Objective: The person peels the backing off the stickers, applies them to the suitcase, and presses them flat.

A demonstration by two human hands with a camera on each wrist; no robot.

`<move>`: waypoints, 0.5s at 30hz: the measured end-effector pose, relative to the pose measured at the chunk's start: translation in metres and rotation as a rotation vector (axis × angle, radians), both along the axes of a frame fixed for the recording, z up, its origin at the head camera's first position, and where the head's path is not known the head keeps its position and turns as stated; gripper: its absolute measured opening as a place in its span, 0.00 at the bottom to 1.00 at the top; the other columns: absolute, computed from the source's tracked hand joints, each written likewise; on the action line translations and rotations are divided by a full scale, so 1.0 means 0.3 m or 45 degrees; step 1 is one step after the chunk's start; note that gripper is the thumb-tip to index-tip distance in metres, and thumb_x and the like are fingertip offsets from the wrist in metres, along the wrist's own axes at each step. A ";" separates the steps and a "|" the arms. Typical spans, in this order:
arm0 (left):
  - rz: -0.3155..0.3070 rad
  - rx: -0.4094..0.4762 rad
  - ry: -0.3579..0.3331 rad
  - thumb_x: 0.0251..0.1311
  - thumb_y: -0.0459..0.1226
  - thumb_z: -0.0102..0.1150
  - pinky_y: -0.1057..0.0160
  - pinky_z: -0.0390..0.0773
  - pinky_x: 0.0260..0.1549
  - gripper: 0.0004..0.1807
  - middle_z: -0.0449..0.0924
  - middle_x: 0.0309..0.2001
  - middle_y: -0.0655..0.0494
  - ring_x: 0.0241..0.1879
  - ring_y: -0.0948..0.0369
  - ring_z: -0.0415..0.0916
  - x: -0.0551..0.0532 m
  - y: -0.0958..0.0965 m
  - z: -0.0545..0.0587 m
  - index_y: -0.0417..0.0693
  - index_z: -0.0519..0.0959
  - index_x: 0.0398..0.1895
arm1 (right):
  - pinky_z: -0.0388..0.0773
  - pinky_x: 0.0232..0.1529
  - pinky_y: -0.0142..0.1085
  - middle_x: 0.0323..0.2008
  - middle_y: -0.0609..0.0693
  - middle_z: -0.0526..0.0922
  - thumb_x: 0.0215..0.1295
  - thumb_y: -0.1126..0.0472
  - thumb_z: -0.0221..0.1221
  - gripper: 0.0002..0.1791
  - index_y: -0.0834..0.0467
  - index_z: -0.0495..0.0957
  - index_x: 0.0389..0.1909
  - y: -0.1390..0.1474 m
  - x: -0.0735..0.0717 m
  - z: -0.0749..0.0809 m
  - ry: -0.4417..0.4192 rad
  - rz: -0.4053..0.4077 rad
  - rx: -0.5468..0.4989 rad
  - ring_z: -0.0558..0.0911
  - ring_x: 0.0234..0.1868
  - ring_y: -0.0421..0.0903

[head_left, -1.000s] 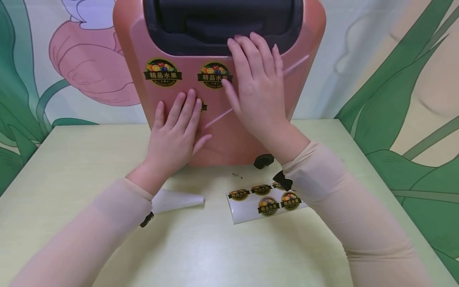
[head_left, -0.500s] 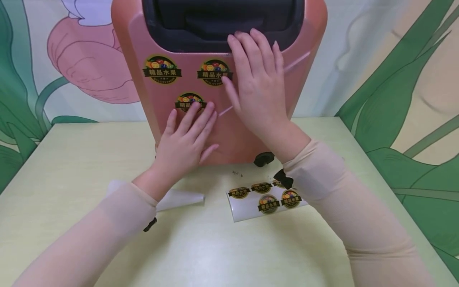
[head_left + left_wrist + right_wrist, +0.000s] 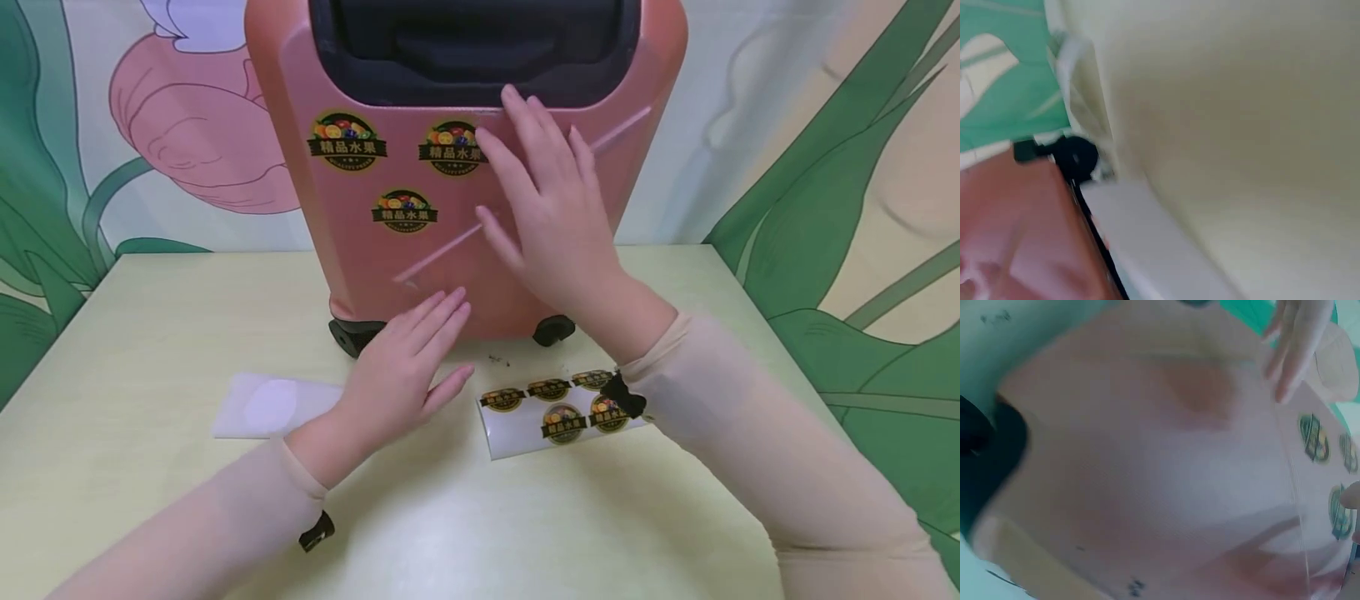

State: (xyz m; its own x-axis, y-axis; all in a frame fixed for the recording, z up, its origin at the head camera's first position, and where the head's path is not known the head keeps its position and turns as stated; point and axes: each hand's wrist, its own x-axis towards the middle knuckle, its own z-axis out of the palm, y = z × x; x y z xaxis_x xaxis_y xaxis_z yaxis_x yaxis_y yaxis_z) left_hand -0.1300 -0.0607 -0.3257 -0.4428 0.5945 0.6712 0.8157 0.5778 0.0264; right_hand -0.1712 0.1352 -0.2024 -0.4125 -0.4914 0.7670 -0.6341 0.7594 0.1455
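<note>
Pink suitcase (image 3: 456, 196), stickers (image 3: 405, 213) seemingly pressed. Left hand (image 3: 397, 367), right hand (image 3: 558, 212) straight-fingered, pinching nothing. Next likely needs sheet (image 3: 513, 435), five o'clock.

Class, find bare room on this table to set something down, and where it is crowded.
Bare: the table between the left sleeve and right sleeve, nearer than the sticker sheet; also left of the suitcase, beyond the white sheet. Crowded: just before the suitcase, with the left hand and both sheets.

Indoor spot (room type unclear): pale table (image 3: 480, 533), leaf-patterned backdrop (image 3: 847, 217).
</note>
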 end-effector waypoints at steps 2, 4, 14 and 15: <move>-0.025 0.047 -0.181 0.67 0.49 0.47 0.54 0.65 0.58 0.30 0.66 0.64 0.45 0.63 0.52 0.64 0.031 0.005 -0.008 0.36 0.67 0.63 | 0.47 0.66 0.54 0.67 0.62 0.59 0.62 0.56 0.56 0.27 0.63 0.67 0.61 0.014 0.028 -0.033 -0.059 0.060 -0.002 0.56 0.69 0.55; -0.021 0.079 -0.373 0.65 0.48 0.50 0.55 0.67 0.56 0.28 0.68 0.63 0.48 0.61 0.55 0.66 0.061 0.009 -0.012 0.38 0.68 0.62 | 0.50 0.64 0.56 0.67 0.61 0.60 0.61 0.57 0.57 0.28 0.64 0.68 0.60 0.032 0.058 -0.070 -0.128 0.107 -0.005 0.57 0.68 0.54; -0.022 0.379 -1.270 0.65 0.42 0.52 0.57 0.76 0.44 0.17 0.79 0.51 0.51 0.47 0.58 0.78 0.119 0.028 -0.045 0.43 0.78 0.52 | 0.61 0.60 0.52 0.64 0.58 0.65 0.59 0.60 0.60 0.28 0.65 0.69 0.60 0.127 0.194 -0.253 -0.566 0.246 -0.030 0.64 0.64 0.54; -0.020 0.414 -1.356 0.66 0.42 0.52 0.57 0.76 0.45 0.17 0.79 0.50 0.51 0.45 0.58 0.79 0.120 0.029 -0.050 0.42 0.78 0.52 | 0.62 0.59 0.52 0.64 0.57 0.65 0.59 0.60 0.60 0.27 0.64 0.69 0.60 0.134 0.205 -0.271 -0.619 0.228 -0.028 0.65 0.63 0.54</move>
